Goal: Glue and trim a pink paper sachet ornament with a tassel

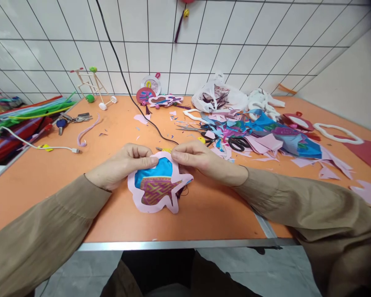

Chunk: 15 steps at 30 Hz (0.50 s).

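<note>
Both of my hands pinch the top edge of a pink-bordered fabric craft piece [157, 191], held above the orange table's front part. Its middle is blue cloth with a purple and gold pattern, and its pink rim is wavy, with a pointed part at the right. My left hand [128, 163] grips the upper left with the thumb on the front. On the upper right, my right hand [200, 161] is closed with thumb and fingers at the edge. Dark threads hang behind the piece on its right. A bit of yellow shows just behind its top.
Scissors [238, 144], pink paper scraps [267, 142] and blue cloth [299, 140] lie to the right. Toward the wall are a white plastic bag [231, 99] and finished ornaments [146, 95]. A black cord [123, 76] crosses the table. Keys [77, 117] and a white cable [49, 147] lie left.
</note>
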{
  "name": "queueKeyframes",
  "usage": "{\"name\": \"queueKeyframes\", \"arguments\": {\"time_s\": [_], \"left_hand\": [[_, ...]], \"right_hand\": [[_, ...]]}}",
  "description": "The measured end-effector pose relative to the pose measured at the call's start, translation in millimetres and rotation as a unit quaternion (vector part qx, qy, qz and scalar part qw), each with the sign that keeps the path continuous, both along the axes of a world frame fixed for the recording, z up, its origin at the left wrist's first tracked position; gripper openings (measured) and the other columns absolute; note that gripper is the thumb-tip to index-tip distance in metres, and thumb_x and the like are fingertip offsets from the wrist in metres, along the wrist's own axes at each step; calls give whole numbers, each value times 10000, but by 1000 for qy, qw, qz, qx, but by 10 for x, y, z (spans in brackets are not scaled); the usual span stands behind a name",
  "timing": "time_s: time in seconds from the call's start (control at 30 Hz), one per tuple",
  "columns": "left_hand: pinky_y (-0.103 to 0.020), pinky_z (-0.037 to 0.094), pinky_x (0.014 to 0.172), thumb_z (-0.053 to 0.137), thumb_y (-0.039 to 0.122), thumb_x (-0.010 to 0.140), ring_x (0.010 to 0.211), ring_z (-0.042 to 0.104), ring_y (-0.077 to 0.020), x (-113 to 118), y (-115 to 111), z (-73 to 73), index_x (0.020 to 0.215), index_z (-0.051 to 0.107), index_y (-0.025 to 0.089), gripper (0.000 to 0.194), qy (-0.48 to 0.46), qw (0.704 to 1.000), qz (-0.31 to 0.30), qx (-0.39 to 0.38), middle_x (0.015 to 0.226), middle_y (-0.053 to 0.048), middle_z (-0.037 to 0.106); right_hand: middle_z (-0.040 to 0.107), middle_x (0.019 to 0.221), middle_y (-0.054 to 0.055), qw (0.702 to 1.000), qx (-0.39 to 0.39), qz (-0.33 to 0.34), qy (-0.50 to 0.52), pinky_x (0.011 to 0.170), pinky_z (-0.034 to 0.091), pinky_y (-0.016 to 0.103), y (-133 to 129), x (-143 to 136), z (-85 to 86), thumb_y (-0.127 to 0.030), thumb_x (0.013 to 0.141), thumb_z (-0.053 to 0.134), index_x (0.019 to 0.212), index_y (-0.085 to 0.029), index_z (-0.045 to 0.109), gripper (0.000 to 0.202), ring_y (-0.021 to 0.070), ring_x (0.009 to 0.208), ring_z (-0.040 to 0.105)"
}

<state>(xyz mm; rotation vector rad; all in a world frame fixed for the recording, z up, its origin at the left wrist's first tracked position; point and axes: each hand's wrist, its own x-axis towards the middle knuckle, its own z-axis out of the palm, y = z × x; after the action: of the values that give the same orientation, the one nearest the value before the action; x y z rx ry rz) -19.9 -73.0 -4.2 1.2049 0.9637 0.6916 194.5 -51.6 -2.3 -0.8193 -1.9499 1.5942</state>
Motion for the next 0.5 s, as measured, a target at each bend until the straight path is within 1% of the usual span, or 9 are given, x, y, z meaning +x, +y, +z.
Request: {"name": "queueKeyframes", "arguments": {"time_s": [0.07,0.13,0.23,0.33,0.43,0.5], "left_hand": [[-168,338,428,759,362,721,442,454,-60,17,-3,-6,585,588,125,323,-2,1000,26,13,517,24,539],[-169,345,426,764,365,713,446,468,-65,34,-4,-16,586,581,129,325,-7,998,54,25,517,22,546],[-167,354,427,768,358,709,452,483,-68,50,1,-33,611,598,130,302,-14,996,81,29,530,18,565],[-173,342,410,767,360,710,432,469,-69,52,7,-41,598,609,128,302,-34,996,84,18,516,15,566],[-210,407,450,734,459,720,493,542,-114,54,9,-44,644,661,134,341,-86,993,84,5,583,-21,630],[-242,469,521,697,547,724,583,606,-157,56,14,-46,704,690,140,408,-108,990,92,-3,671,-50,681]], "right_hand": [[422,525,-38,1000,6,-14,-2,445,267,236,5,4,6,-589,779,588,584,-166,481,478,73,480,383],[395,538,-44,999,18,-30,-8,447,250,233,12,4,10,-534,779,604,587,-163,478,436,67,488,356],[474,587,-26,999,17,-37,-20,485,316,224,33,-2,2,-415,735,658,634,-148,528,313,77,532,430],[541,618,-6,999,1,-49,-22,511,368,227,58,-3,-10,-336,695,672,658,-142,554,231,95,562,495],[530,574,-16,997,-12,-73,-6,473,343,223,77,11,-6,-319,698,660,634,-152,535,219,88,508,476],[523,566,-20,995,-11,-95,17,466,335,224,90,26,2,-315,701,655,627,-157,532,213,88,496,471]]}}
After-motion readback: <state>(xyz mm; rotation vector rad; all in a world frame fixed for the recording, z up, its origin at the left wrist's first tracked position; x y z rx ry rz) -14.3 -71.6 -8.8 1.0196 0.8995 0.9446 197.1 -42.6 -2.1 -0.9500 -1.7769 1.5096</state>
